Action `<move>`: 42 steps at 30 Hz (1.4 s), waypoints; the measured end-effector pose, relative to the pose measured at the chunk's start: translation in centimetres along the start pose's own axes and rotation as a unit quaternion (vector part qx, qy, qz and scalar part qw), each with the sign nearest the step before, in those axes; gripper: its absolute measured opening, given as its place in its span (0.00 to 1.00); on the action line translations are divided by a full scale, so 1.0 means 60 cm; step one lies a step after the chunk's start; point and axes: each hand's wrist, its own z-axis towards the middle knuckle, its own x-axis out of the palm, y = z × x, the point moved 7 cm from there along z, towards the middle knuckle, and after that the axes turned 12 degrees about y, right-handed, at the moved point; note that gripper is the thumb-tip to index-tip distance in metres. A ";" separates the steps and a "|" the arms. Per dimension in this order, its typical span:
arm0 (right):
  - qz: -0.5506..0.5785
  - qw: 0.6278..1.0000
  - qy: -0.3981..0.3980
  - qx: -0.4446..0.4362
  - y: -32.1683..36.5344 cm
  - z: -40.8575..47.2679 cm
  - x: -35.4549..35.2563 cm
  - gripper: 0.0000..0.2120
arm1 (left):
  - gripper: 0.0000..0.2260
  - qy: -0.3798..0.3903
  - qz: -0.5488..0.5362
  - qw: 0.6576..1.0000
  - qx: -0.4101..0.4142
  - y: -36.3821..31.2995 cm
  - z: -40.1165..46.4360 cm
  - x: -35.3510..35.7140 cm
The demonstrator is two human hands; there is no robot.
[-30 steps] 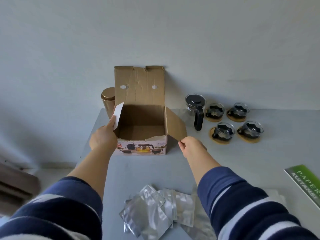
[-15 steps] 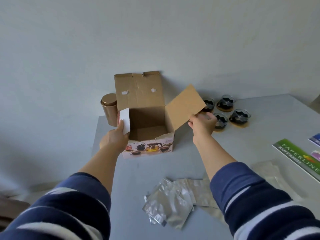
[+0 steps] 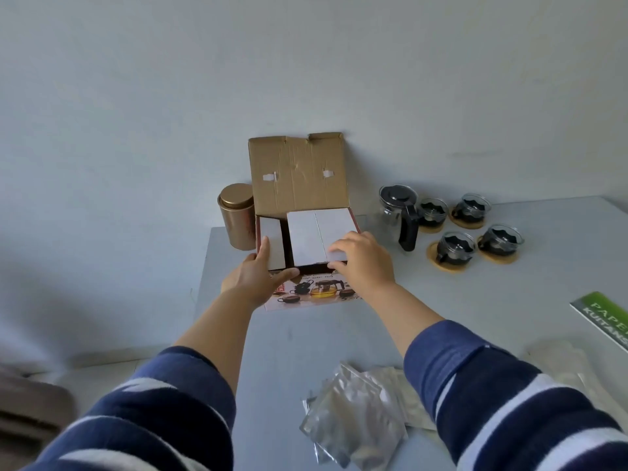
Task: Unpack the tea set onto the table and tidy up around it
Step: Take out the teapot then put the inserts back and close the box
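The cardboard tea set box (image 3: pixel 316 294) stands at the far middle of the table, its brown back lid upright. My right hand (image 3: pixel 363 263) presses the right side flap, white side up, flat over the opening. My left hand (image 3: pixel 255 277) holds the narrow left flap, thumb on its white face, folding it inward. A glass teapot (image 3: pixel 399 215) with a black lid and handle stands right of the box. Beside it several glass cups (image 3: pixel 455 248) sit on wooden coasters.
A gold tin (image 3: pixel 237 215) stands at the table's back left corner next to the box. Several silvery foil pouches (image 3: pixel 356 423) lie at the near edge between my sleeves. A green paper pack (image 3: pixel 605 316) lies at the right. The wall is close behind.
My right hand swung the right flap from raised down over the box opening. My left hand folded the left flap inward. The view shifted back to the right.
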 end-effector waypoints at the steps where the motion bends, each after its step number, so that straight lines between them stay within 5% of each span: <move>1: 0.001 1.000 0.017 0.004 -0.005 0.013 0.002 0.13 | 0.43 -0.005 0.007 1.000 -0.005 -0.002 0.007 -0.003; 4: 0.023 0.997 0.072 0.010 -0.026 0.051 0.008 0.16 | 0.42 -0.017 0.015 1.000 -0.017 -0.007 0.029 -0.009; 7: 0.145 0.988 0.019 0.055 -0.057 0.100 -0.017 0.14 | 0.41 -0.034 0.020 0.999 -0.021 -0.009 0.045 -0.008; 12: 0.399 0.904 0.040 0.148 -0.078 0.214 -0.049 0.29 | 0.40 -0.048 0.012 0.998 -0.032 -0.009 0.065 -0.004; 15: 0.455 0.877 0.057 0.145 -0.073 0.264 -0.069 0.35 | 0.41 -0.044 0.010 0.998 -0.032 -0.015 0.080 -0.010; 23: 0.367 0.925 0.043 0.092 -0.087 0.256 -0.082 0.33 | 0.43 -0.036 -0.041 0.998 -0.018 -0.026 0.120 -0.025; 28: 0.400 0.913 0.053 0.067 -0.095 0.195 -0.058 0.44 | 0.46 -0.053 -0.117 0.992 -0.012 -0.030 0.121 -0.031; 31: 0.456 0.888 0.011 0.054 -0.109 0.165 -0.045 0.36 | 0.46 -0.097 -0.203 0.973 0.058 -0.032 0.106 -0.035; 35: 0.327 0.945 -0.018 0.017 -0.114 0.135 -0.039 0.19 | 0.34 -0.173 -0.237 0.951 0.098 -0.027 0.085 -0.053; 42: 0.207 0.977 -0.043 -0.016 -0.128 0.122 -0.006 0.17 | 0.18 -0.199 -0.130 0.966 0.103 -0.027 0.091 -0.055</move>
